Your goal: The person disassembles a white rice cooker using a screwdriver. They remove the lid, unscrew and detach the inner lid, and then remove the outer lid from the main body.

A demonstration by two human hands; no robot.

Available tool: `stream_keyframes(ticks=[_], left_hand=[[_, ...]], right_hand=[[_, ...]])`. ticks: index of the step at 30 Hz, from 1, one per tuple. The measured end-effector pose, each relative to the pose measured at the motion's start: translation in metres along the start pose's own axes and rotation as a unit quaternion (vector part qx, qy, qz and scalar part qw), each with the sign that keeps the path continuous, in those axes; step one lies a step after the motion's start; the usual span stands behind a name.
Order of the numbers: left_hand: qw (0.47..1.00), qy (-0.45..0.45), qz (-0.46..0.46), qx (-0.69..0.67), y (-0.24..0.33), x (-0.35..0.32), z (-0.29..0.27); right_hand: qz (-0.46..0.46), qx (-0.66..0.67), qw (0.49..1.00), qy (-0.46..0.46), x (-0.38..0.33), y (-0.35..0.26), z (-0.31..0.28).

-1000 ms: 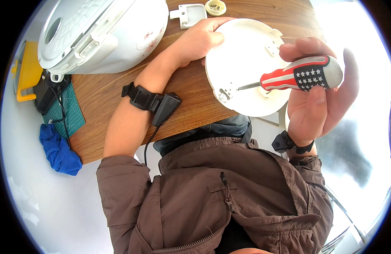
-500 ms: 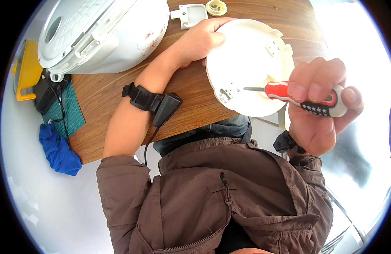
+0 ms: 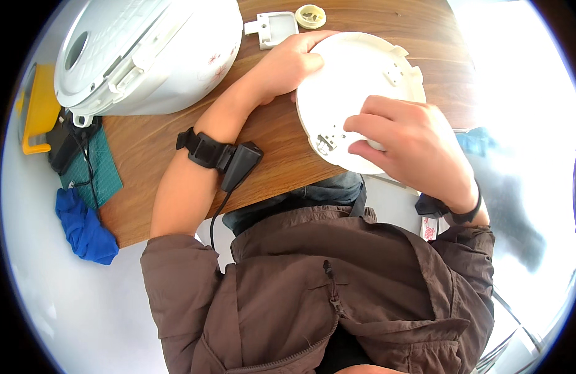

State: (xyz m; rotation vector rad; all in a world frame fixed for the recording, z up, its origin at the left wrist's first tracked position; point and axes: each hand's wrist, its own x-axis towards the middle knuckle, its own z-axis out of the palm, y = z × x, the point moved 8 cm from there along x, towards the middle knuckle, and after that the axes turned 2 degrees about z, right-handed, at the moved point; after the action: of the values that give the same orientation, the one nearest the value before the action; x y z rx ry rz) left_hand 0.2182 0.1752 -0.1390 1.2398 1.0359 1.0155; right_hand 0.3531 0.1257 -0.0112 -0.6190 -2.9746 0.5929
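Note:
A round white plastic cover point(image 3: 338, 68) lies tilted at the table's front edge, with small slots and holes near its rim. My left hand point(image 3: 288, 67) grips its far left rim, fingers hidden beneath. Over the cover's right part is my right hand point(image 3: 412, 134), back upward and fingers closed. Between thumb and forefinger shows the pale butt of a screwdriver point(image 3: 374, 144); its red and black grip and its shaft are hidden by the hand.
A white rice cooker point(image 3: 169, 68) stands at the far left. Behind the cover are a small white plastic bracket point(image 3: 278, 30) and a cream round cap point(image 3: 310, 17). A green cutting mat point(image 3: 104, 162), blue cloth point(image 3: 85, 227) and yellow plastic item point(image 3: 43, 112) lie left.
My right hand has moved left onto the cover and turned over, back now upward, hiding most of the screwdriver. My left hand keeps its grip on the rim.

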Motion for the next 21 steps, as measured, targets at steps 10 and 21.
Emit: stream_keyframes(ticks=[10,21], left_hand=[[0.999,-0.010,-0.024,-0.034,0.006,-0.002,0.002],[0.999,-0.016,-0.022,-0.023,0.004,-0.002,0.001]], right_hand=[[0.003,0.004,0.998,-0.063,0.008,0.012,0.033],[-0.024,0.017,0.997,-0.077,0.015,0.013,0.036]])
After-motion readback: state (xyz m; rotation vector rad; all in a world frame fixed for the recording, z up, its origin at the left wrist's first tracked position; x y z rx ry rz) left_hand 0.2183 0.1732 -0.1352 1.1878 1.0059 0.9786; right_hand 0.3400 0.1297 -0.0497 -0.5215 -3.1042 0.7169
